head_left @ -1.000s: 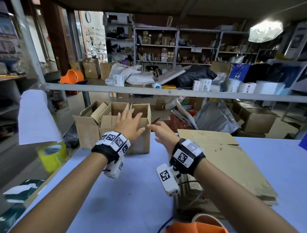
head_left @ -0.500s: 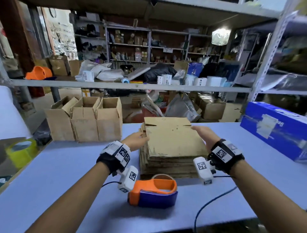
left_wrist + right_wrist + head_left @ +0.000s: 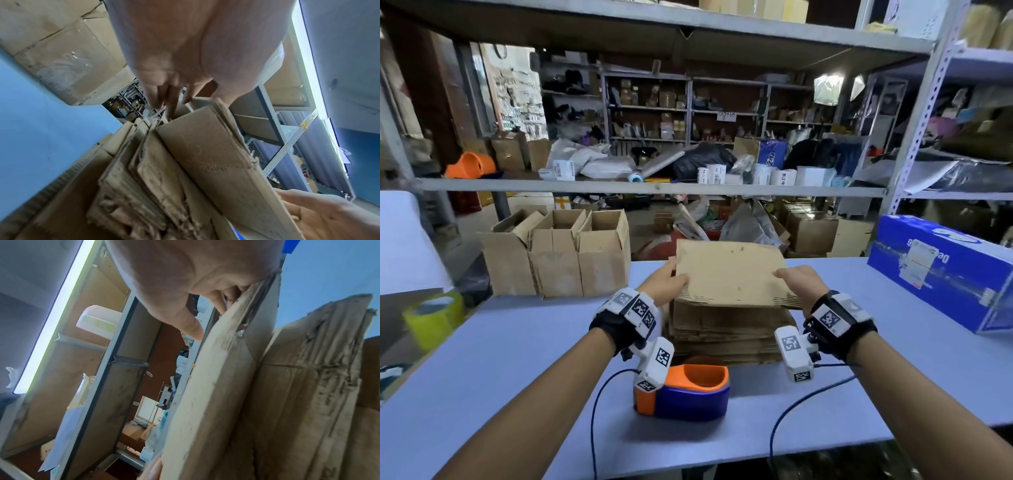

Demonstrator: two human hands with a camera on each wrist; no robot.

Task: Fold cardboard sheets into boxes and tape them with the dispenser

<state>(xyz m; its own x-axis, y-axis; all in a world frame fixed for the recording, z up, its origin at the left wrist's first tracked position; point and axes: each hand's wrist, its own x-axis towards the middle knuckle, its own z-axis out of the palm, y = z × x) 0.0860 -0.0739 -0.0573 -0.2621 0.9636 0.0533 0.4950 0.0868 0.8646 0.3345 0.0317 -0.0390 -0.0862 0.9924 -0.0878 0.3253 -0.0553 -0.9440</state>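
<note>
A flat brown cardboard sheet (image 3: 729, 272) is lifted a little off the stack of flattened cardboard (image 3: 726, 329) in the middle of the blue table (image 3: 517, 359). My left hand (image 3: 666, 282) grips the sheet's left edge, thumb on top and fingers underneath (image 3: 170, 97). My right hand (image 3: 796, 279) pinches its right edge, thumb (image 3: 191, 327) on the upper face. The sheet (image 3: 216, 154) (image 3: 205, 394) shows edge-on in both wrist views. An orange and blue tape dispenser (image 3: 685, 394) sits on the table in front of the stack, below my left wrist.
Three folded open-topped boxes (image 3: 558, 253) stand at the table's back left. A long blue carton (image 3: 941, 270) lies at the right. A yellow-green tape roll (image 3: 433, 318) sits off the left edge. A metal shelf rail (image 3: 654, 188) crosses behind the table.
My hands left the folded boxes at the left and moved to the stack. They now hold the top sheet, raised off the pile. The view swung right.
</note>
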